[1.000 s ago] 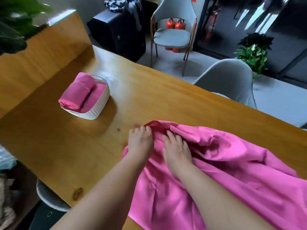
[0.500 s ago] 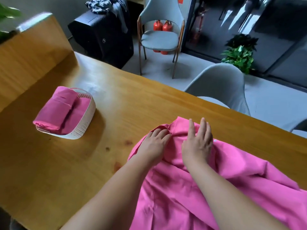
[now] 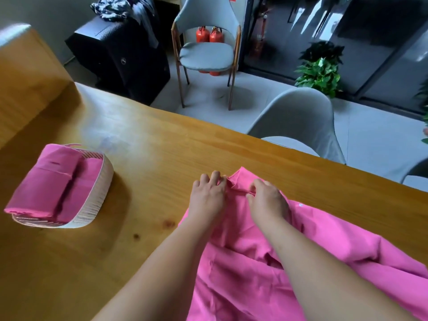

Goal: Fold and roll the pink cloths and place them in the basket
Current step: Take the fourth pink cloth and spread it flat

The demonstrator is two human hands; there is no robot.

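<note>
A large pink cloth (image 3: pixel 324 251) lies rumpled across the right side of the wooden table (image 3: pixel 150 147), reaching to the near edge. Its far corner points away from me. My left hand (image 3: pixel 208 193) and my right hand (image 3: pixel 266 200) sit side by side at that corner, each pinching the cloth's edge, with a short taut fold stretched between them. At the left stands a white slatted basket (image 3: pixel 97 205) holding two rolled pink cloths (image 3: pixel 51 186), one sticking out over its left rim.
A grey chair (image 3: pixel 301 121) is tucked at the table's far edge, right of centre. Beyond it stand another grey chair (image 3: pixel 206 52), red fire extinguishers (image 3: pixel 209 34), a black case (image 3: pixel 120 56) and a potted plant (image 3: pixel 322 70).
My right hand went from flat with straight fingers on the cloth to pinching its edge. Both hands shifted toward the far corner, and the view swung so the basket sits lower left.
</note>
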